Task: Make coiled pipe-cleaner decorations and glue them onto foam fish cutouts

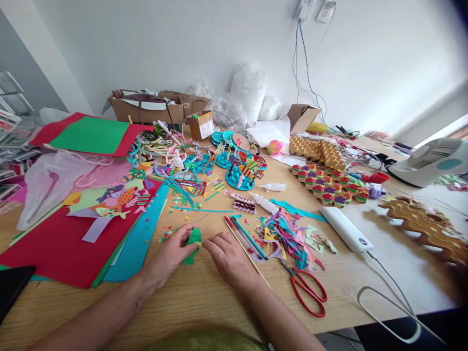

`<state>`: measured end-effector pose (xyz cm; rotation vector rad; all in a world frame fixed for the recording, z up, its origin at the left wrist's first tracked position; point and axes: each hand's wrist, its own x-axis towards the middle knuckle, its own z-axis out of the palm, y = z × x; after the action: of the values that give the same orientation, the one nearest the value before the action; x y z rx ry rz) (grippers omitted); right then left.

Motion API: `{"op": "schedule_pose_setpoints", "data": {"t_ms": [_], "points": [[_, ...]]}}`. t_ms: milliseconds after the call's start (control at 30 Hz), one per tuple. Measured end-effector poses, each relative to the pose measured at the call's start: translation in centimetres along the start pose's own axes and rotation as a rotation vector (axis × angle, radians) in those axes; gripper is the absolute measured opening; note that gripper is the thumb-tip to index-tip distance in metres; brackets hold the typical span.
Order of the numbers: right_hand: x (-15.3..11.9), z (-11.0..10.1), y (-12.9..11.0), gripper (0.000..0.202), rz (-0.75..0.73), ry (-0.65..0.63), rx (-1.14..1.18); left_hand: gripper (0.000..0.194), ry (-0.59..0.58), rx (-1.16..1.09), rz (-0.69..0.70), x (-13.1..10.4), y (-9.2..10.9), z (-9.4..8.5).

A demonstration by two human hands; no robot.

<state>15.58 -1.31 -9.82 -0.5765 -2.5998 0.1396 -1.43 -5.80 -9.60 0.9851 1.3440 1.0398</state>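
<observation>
My left hand (182, 247) pinches a green fish-shaped cutout (195, 236) between thumb and fingers, just above the table. At the cutout's right edge, the fingertips of my right hand (226, 256) close on a small pale-yellow piece (199, 244) lying across it. The tiny piece is mostly covered by my fingers. Right of that hand lie several pens (248, 239) and a thin wooden stick (256, 269). Red-handled scissors (305, 288) rest farther right. Finished paper fish (126, 197), spotted and striped, are heaped on coloured sheets to the left.
Red and blue sheets (69, 243) cover the left side. A pile of coloured scraps (288, 234), glue bottles (274, 186), a white power bank (347, 229) and painted egg cartons (329, 184) stand right. Cardboard boxes (146, 108) line the wall; a white fan (431, 161) is far right.
</observation>
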Motion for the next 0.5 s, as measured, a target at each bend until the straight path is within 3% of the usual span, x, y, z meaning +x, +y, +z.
{"op": "schedule_pose_setpoints", "data": {"t_ms": [167,300,400,500], "points": [[0.1,-0.2,-0.2,0.02,-0.006,0.013,0.047,0.044,0.01,0.001,-0.005,-0.2,0.6,0.2],[0.0,-0.8,-0.2,0.024,0.051,0.188,0.205,0.047,0.027,0.031,-0.022,-0.5,1.3,-0.7],[-0.3,-1.0,0.2,0.027,0.128,0.31,0.257,0.049,0.054,0.108,-0.024,-1.0,2.2,-2.6],[-0.6,-0.7,0.7,0.026,0.168,0.316,0.263,0.051,0.124,0.259,-0.016,-1.8,3.4,-5.7]]}}
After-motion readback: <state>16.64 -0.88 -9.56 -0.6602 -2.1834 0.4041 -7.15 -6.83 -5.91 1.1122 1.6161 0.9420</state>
